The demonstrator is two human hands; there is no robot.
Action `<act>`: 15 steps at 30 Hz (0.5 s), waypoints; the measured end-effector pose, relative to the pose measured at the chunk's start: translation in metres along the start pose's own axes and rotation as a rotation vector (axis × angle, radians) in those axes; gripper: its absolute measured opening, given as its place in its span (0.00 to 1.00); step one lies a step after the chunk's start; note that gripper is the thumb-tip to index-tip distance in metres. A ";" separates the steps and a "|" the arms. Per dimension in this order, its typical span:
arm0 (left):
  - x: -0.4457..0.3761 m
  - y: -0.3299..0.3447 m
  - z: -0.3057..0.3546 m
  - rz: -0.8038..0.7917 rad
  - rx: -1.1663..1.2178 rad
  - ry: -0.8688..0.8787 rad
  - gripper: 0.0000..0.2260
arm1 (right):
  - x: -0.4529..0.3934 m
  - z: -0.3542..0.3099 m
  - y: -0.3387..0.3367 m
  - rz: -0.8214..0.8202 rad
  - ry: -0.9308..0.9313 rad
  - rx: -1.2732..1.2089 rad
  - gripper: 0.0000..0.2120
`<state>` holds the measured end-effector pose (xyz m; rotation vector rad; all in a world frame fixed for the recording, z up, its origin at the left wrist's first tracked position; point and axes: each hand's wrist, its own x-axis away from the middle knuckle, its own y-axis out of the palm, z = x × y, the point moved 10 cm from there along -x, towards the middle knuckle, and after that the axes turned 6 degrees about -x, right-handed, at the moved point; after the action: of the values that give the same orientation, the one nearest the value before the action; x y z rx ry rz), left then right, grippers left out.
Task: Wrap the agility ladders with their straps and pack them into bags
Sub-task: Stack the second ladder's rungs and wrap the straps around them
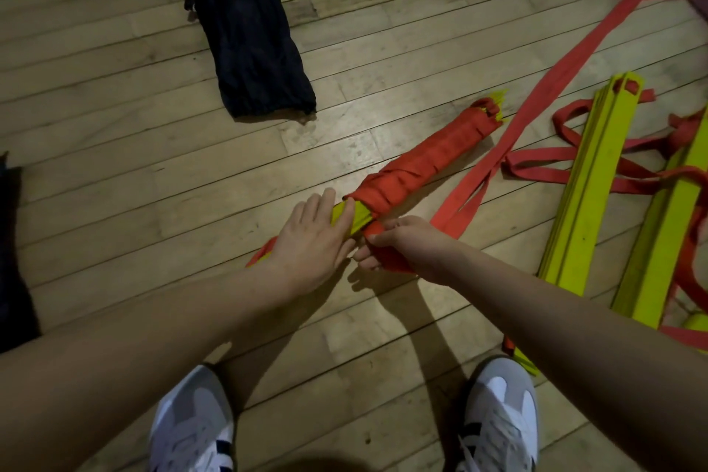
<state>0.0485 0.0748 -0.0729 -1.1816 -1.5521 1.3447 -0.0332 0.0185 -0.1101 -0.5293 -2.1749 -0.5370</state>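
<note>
Ladder bundle (417, 165) wrapped on a worn wooden plank floor (115, 149).
Its yellow rungs are pressed by the flat left hand (310, 241); the red strap (456, 211) is gripped by the right hand (402, 245); a dark bag (245, 27) lies apart.

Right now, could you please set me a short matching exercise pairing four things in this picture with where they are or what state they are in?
Column one:
1. dark bag
2. left hand
3. right hand
4. unwrapped yellow rungs

Column two:
A. grips the red strap at the bundle's near end
B. lies flat on the floor, far left of the bundle
C. lies to the right, loose straps around
D. rests open on the wrapped bundle

Pairs: 1-B, 2-D, 3-A, 4-C
</note>
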 end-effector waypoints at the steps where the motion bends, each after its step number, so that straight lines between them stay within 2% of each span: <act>1: -0.001 -0.001 0.004 -0.025 0.013 0.012 0.24 | 0.001 0.001 -0.001 0.005 0.000 0.006 0.06; 3: -0.003 0.000 0.013 -0.146 0.079 0.026 0.26 | 0.002 0.003 -0.005 0.022 0.003 0.023 0.07; 5: -0.001 0.011 0.016 -0.317 0.146 -0.039 0.28 | 0.004 0.006 -0.008 0.032 0.013 0.050 0.08; 6: 0.001 0.012 0.017 -0.347 0.151 -0.057 0.28 | 0.004 0.008 -0.008 0.033 0.015 0.065 0.08; 10: -0.003 0.007 0.014 -0.358 0.198 -0.112 0.26 | 0.004 0.010 -0.010 0.028 0.007 0.096 0.07; 15: -0.012 0.011 -0.007 -0.399 0.219 -0.192 0.31 | 0.004 0.003 -0.012 0.000 0.035 0.183 0.06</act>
<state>0.0608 0.0657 -0.0822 -0.5843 -1.6201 1.3407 -0.0439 0.0110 -0.1105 -0.4178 -2.1643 -0.3406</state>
